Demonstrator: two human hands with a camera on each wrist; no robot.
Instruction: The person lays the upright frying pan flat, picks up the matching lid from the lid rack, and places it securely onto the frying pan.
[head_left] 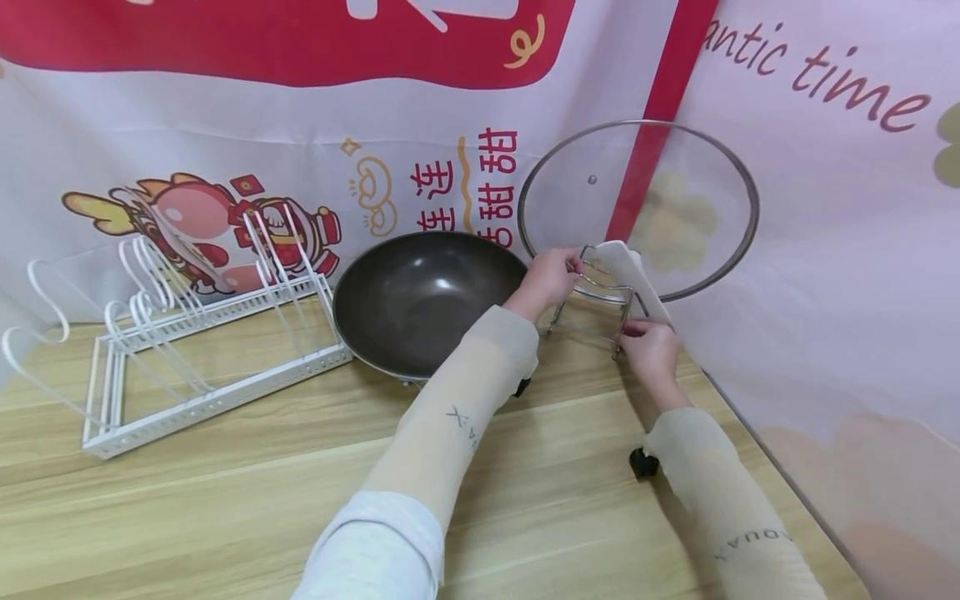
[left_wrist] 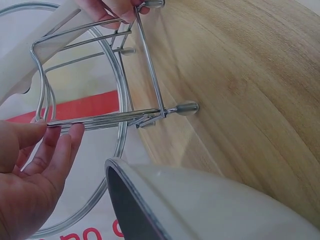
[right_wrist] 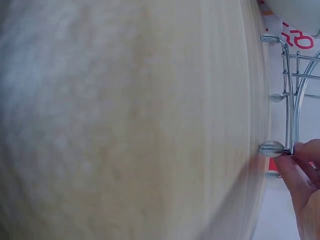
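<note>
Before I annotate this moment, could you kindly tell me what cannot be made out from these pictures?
Wok: head view, near right side hidden by the left sleeve.
Right hand and wire rack: right wrist view, both cut off by the right edge.
White board: left wrist view, cut off by the left edge.
Banner's white lettering: head view, cut off by the top edge.
</note>
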